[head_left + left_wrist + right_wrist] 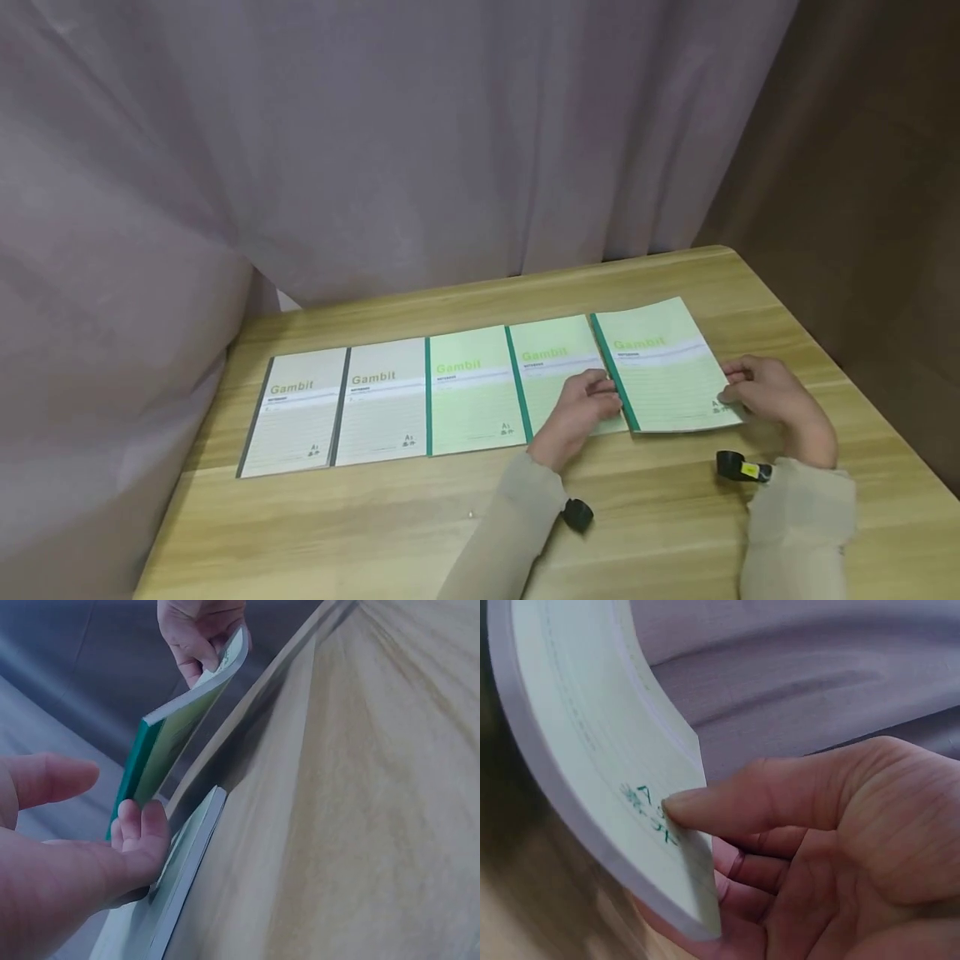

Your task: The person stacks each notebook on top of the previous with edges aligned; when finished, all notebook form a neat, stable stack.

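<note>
Green-spined, the raised Gambit notebook (660,375) is pinched by my right hand (776,402), just right of the flat notebook row (476,408). Over that row's right end, my left hand (573,417) has thumb and fingers spread.

Three pale green notebooks (663,383) show dark green spines (614,372) and yellow-green lettering (639,342); two off-white notebooks (382,417) carry grey spines (340,408) and tan lettering (373,377). Faint lines (476,417) and a pale lavender band (671,352) stripe every cover (480,350). The table (375,533) is yellow-brown wood grain, the curtain (412,150) mauve-grey, the sleeves (798,525) beige, the wrist cameras (577,515) black, one with a yellow label (750,471).
</note>
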The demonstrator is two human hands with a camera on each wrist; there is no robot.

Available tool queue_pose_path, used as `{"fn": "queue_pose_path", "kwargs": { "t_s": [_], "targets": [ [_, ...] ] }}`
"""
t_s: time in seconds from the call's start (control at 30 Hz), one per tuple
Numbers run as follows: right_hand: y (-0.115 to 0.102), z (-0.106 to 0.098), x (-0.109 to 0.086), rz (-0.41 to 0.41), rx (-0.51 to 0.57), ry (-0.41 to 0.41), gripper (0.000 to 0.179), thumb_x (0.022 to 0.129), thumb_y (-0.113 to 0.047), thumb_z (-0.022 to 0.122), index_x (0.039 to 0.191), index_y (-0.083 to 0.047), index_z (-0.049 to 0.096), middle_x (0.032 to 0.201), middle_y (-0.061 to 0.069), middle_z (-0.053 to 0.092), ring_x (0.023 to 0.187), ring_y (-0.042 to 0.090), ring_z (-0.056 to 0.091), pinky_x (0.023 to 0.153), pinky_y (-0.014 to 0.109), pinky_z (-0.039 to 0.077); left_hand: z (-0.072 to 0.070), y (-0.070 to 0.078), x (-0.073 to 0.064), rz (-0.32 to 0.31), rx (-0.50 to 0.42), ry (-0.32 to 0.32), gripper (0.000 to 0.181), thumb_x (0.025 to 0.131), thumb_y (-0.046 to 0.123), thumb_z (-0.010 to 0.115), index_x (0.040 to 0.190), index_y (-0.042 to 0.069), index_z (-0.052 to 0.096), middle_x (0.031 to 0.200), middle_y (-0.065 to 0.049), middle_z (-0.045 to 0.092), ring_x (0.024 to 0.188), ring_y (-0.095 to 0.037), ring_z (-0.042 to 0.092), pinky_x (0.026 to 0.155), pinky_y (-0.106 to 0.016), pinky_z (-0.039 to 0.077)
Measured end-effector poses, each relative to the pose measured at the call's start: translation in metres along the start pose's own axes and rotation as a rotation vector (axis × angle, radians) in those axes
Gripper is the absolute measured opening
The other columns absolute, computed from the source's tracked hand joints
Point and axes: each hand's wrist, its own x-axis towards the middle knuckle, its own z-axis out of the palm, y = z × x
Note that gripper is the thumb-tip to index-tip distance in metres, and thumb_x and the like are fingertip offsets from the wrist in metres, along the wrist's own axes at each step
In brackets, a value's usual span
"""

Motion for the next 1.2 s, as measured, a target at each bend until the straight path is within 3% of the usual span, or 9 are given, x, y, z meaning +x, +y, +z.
{"fn": "queue_pose_path", "kwargs": {
  "t_s": [0.27, 0.4, 0.73, 1.03, 1.2],
  "targets": [
    [-0.013, 0.005, 0.003, -0.010, 0.036, -0.029, 0.048, 0.083, 0.004, 0.062, 0.125, 0.023, 0.048, 0.092, 0.010, 0.056, 0.072, 0.011, 0.052, 0.063, 0.026, 0.048, -0.004, 0.007, 0.001, 0.005, -0.073, 0.041, 0.055, 0.083, -0.013, 0.062, 0.137, -0.006, 0.053, 0.110, -0.008, 0.054, 0.094, -0.016, 0.054, 0.084, -0.031, 0.055],
    [-0.016, 0.006, 0.004, -0.006, 0.013, -0.030, 0.049, 0.084, 0.001, 0.066, 0.124, 0.022, 0.048, 0.096, 0.012, 0.057, 0.074, 0.012, 0.051, 0.063, 0.026, 0.048, -0.007, 0.010, 0.000, -0.003, -0.099, 0.053, 0.053, 0.082, -0.015, 0.062, 0.133, -0.001, 0.056, 0.111, -0.009, 0.056, 0.092, -0.017, 0.058, 0.083, -0.033, 0.056],
    [-0.025, 0.015, 0.006, -0.031, -0.047, 0.005, 0.050, 0.082, -0.002, 0.069, 0.123, 0.021, 0.051, 0.098, 0.015, 0.059, 0.076, 0.015, 0.052, 0.063, 0.027, 0.049, -0.019, 0.016, -0.001, -0.003, -0.158, 0.050, 0.055, 0.081, -0.020, 0.059, 0.131, 0.002, 0.057, 0.108, -0.012, 0.070, 0.079, -0.020, 0.066, 0.071, -0.032, 0.057],
    [-0.037, 0.021, 0.007, -0.063, -0.010, 0.004, 0.047, 0.086, -0.001, 0.066, 0.125, 0.022, 0.050, 0.097, 0.015, 0.060, 0.070, 0.013, 0.053, 0.059, 0.028, 0.048, -0.030, 0.016, 0.000, 0.010, -0.157, 0.055, 0.057, 0.080, -0.019, 0.054, 0.133, 0.003, 0.053, 0.105, -0.012, 0.073, 0.077, -0.017, 0.065, 0.067, -0.028, 0.053],
    [-0.041, 0.024, 0.012, -0.100, -0.075, 0.057, 0.038, 0.090, -0.001, 0.061, 0.120, 0.021, 0.056, 0.096, 0.018, 0.063, 0.075, 0.017, 0.054, 0.059, 0.027, 0.047, -0.034, 0.019, 0.003, 0.002, -0.173, 0.061, 0.057, 0.080, -0.019, 0.055, 0.131, 0.006, 0.056, 0.107, -0.012, 0.074, 0.076, -0.017, 0.066, 0.066, -0.029, 0.052]
  ]
}}
